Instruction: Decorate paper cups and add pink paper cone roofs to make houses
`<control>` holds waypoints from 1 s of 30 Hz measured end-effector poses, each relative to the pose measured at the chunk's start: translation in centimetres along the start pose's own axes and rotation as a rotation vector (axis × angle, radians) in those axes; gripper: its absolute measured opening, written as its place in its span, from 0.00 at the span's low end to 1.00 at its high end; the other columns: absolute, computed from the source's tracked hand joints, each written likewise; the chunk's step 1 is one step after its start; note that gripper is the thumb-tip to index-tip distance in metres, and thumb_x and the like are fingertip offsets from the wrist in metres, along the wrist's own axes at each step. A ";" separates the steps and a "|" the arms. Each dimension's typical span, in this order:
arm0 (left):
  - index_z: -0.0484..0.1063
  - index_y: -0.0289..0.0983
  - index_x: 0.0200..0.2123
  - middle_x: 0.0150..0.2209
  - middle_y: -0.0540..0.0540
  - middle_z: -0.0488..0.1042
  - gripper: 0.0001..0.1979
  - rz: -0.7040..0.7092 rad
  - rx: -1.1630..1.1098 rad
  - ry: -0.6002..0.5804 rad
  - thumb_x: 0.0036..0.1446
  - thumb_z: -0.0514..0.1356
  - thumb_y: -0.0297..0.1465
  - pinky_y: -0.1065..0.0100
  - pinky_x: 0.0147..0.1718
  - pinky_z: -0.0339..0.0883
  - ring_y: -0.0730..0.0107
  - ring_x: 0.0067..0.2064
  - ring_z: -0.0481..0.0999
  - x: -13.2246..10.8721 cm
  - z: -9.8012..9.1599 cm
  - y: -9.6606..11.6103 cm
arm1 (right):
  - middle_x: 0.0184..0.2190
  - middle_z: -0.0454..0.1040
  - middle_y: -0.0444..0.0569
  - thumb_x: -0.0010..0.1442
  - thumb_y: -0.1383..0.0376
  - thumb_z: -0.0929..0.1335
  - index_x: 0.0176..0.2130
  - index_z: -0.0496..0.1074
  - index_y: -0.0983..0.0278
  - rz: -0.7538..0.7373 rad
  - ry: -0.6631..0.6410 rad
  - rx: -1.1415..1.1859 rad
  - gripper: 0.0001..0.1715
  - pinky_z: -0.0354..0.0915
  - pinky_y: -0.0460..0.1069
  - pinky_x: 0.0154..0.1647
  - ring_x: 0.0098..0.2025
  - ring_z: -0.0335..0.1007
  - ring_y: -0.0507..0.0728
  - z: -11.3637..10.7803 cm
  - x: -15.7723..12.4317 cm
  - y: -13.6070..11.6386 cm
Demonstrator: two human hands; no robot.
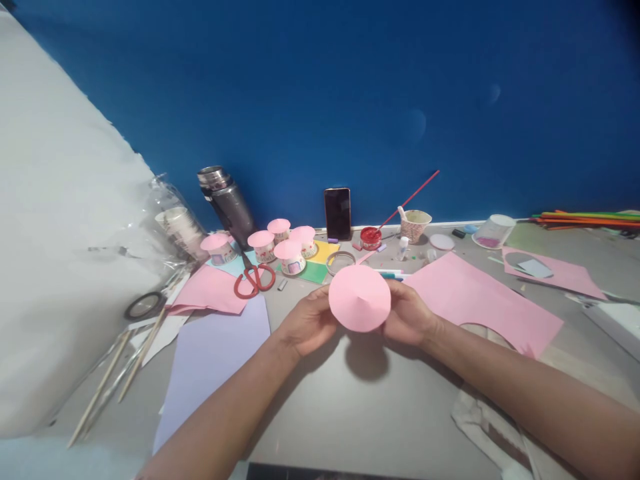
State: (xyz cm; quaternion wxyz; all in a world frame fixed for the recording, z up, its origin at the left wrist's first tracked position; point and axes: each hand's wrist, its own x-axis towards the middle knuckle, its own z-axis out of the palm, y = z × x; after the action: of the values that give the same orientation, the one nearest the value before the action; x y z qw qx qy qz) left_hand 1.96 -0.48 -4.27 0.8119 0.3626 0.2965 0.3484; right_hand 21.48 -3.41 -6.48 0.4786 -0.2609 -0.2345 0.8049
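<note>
A round pink paper cone (360, 299) is held between both hands above the grey table, its pointed middle facing the camera. My left hand (314, 321) grips its left edge, and my right hand (407, 313) grips the right edge. Some fingertips are hidden behind the paper, as is whatever lies beneath it. Beyond the hands stand several small patterned paper cups with pink cone tops (290, 257). Red-handled scissors (254, 280) lie left of them, next to a folded pink sheet (213, 290).
A dark flask (227, 207) and a phone (338, 213) stand by the blue wall. Red paint (371, 238) and a patterned cup (414, 227) are behind the hands. Pink paper (475, 297) lies right, lilac paper (220, 360) and sticks (100, 390) left.
</note>
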 end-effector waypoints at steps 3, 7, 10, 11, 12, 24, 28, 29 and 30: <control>0.80 0.36 0.47 0.46 0.39 0.82 0.17 0.033 -0.056 0.027 0.53 0.71 0.31 0.60 0.46 0.73 0.55 0.48 0.78 0.6 -0.3 0.1 | 0.25 0.75 0.44 0.58 0.51 0.76 0.35 0.77 0.63 0.004 0.014 -0.006 0.18 0.63 0.45 0.23 0.25 0.67 0.52 -0.4 0.5 -0.7; 0.80 0.34 0.42 0.46 0.37 0.81 0.16 0.013 -0.079 0.063 0.48 0.72 0.29 0.63 0.38 0.72 0.56 0.45 0.78 1.0 -0.8 0.0 | 0.22 0.72 0.45 0.66 0.52 0.72 0.32 0.75 0.65 0.056 0.029 -0.029 0.20 0.62 0.44 0.21 0.23 0.65 0.51 -0.9 0.7 -1.3; 0.80 0.33 0.40 0.44 0.37 0.81 0.15 -0.001 -0.081 0.103 0.47 0.73 0.29 0.63 0.37 0.72 0.57 0.43 0.78 1.0 -0.9 -0.2 | 0.22 0.72 0.45 0.67 0.55 0.72 0.34 0.75 0.65 0.072 0.055 -0.021 0.16 0.60 0.43 0.20 0.22 0.64 0.51 -1.1 0.8 -1.1; 0.80 0.33 0.39 0.42 0.38 0.81 0.15 -0.005 -0.086 0.115 0.47 0.73 0.28 0.63 0.37 0.72 0.57 0.43 0.78 1.0 -0.8 -0.2 | 0.21 0.72 0.45 0.67 0.57 0.72 0.34 0.75 0.65 0.073 0.063 -0.016 0.15 0.59 0.43 0.19 0.21 0.63 0.50 -1.0 0.8 -1.0; 0.80 0.33 0.39 0.41 0.38 0.81 0.14 -0.009 -0.093 0.124 0.47 0.73 0.28 0.62 0.37 0.72 0.57 0.42 0.78 1.0 -0.8 -0.2 | 0.21 0.71 0.45 0.66 0.58 0.73 0.34 0.75 0.65 0.069 0.072 -0.010 0.13 0.58 0.42 0.19 0.21 0.61 0.50 -1.0 0.8 -0.9; 0.76 0.32 0.37 0.30 0.46 0.74 0.01 -0.054 -0.243 0.228 0.62 0.64 0.23 0.69 0.25 0.69 0.71 0.28 0.73 1.1 -0.3 0.2 | 0.22 0.70 0.43 0.58 0.66 0.76 0.33 0.74 0.65 -0.009 0.198 0.021 0.07 0.54 0.41 0.18 0.22 0.58 0.48 -0.6 0.9 -1.1; 0.72 0.34 0.34 0.27 0.47 0.72 0.10 -0.047 -0.257 0.356 0.70 0.55 0.24 0.72 0.24 0.68 0.73 0.26 0.72 1.7 -0.7 1.3 | 0.30 0.78 0.48 0.57 0.65 0.76 0.38 0.77 0.65 -0.013 0.242 -0.044 0.08 0.54 0.41 0.18 0.23 0.62 0.48 -1.1 1.2 -1.0; 0.71 0.34 0.34 0.27 0.48 0.71 0.11 -0.049 -0.251 0.370 0.71 0.54 0.24 0.73 0.23 0.67 0.74 0.25 0.72 1.8 -0.8 1.6 | 0.31 0.78 0.48 0.57 0.65 0.77 0.39 0.78 0.65 -0.019 0.253 -0.063 0.10 0.53 0.41 0.18 0.23 0.62 0.47 -1.2 1.2 -1.0; 0.71 0.34 0.34 0.26 0.48 0.71 0.12 -0.055 -0.244 0.381 0.71 0.54 0.24 0.73 0.22 0.66 0.74 0.24 0.71 1.9 -0.9 1.9 | 0.31 0.78 0.47 0.56 0.65 0.78 0.39 0.78 0.64 -0.030 0.262 -0.081 0.11 0.53 0.40 0.18 0.23 0.61 0.47 -1.2 1.2 -0.9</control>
State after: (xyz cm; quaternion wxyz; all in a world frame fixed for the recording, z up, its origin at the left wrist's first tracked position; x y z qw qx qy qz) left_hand 1.73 2.30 -3.71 0.7882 0.1812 0.4100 0.4217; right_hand 22.38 -1.76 -7.05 0.5062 -0.3793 -0.2059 0.7466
